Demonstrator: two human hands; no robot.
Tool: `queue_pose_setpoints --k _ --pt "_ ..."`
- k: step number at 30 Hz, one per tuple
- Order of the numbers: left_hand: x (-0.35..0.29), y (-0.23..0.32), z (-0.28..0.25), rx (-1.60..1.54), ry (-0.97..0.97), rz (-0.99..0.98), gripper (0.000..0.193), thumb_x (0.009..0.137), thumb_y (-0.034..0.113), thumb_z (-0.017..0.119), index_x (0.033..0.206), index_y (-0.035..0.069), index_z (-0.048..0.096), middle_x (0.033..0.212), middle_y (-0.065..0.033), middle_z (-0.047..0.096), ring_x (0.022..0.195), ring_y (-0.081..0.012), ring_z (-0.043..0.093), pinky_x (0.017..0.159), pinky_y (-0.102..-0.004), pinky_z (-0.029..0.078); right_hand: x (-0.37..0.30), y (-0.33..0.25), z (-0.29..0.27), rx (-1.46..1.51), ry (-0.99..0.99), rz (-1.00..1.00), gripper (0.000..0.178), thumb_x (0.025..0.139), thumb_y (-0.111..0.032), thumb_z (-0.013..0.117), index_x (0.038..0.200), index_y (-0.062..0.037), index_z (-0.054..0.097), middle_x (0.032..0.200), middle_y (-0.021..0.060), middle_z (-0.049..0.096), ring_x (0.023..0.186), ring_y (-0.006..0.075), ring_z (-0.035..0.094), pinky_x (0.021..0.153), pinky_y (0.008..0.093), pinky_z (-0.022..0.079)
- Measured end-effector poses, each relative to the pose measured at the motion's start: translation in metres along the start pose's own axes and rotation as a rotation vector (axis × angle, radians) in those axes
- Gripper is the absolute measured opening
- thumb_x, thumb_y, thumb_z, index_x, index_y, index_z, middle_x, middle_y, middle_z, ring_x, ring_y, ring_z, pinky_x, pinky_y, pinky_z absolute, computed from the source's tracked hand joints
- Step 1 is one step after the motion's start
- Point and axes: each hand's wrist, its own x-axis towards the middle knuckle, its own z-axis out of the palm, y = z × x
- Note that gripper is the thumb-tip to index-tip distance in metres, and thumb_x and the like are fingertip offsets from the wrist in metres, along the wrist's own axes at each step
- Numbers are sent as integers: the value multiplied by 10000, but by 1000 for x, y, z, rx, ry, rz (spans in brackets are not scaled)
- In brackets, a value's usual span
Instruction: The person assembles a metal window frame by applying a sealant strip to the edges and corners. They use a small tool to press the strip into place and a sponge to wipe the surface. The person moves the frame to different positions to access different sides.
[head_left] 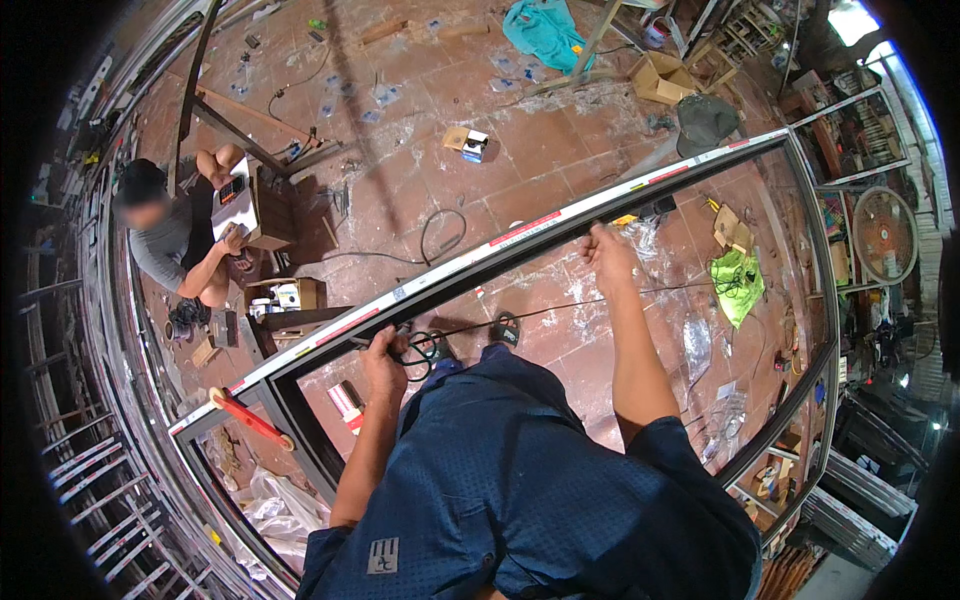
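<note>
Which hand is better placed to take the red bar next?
Probably the left hand: it is nearer the red bar, while the right hand is farther along the metal frame.

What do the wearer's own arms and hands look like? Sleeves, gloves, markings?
Left hand and right hand: no gloves visible. Both forearms bare, no watch or band seen. Short, loose dark-blue sleeves matching the finely patterned shirt; small pale square mark on its left side.
</note>
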Motion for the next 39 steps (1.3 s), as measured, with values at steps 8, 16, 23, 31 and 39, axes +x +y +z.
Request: queue_pose_setpoints --k 8,16,23,31,39 --pt "0 -2 -5 6 -5 -10 272 922 177 678 695 98 550 654 -15 462 666 -191 459 781 -403 448 -19 15 21 -56 -35 -35 180 977 -217 656 878 -67 633 749 69 675 644 170 648 635 306 538" --pt "-1 -1 -1 11 23 -8 258 917 169 679 706 96 550 664 -22 473 673 -192 480 777 -407 450 -30 25 38 -8 -81 -19 199 996 -233 629 911 -54 638 713 65 653 633 172 643 640 315 538" --pt "2 1 0 -7 -11 -10 243 911 165 687 717 79 569 668 -33 482 664 -192 476 727 -387 431 -41 33 46 -51 -160 20 190 1015 -231 624 914 -69 629 735 68 661 654 182 642 697 331 533" --pt "1 -2 -6 -47 -16 -19 160 902 81 680 763 51 606 672 -18 517 622 -168 498 652 -351 435 -58 45 62 -86 -160 1 191 1004 -210 594 904 -50 621 700 74 639 644 188 635 674 338 531" --pt "2 -3 -6 -15 -32 -17 220 921 136 679 736 60 587 672 -34 500 660 -187 487 701 -361 419 -70 42 78 104 -146 94 214 982 -239 600 880 -53 625 700 73 632 631 192 629 666 341 534"
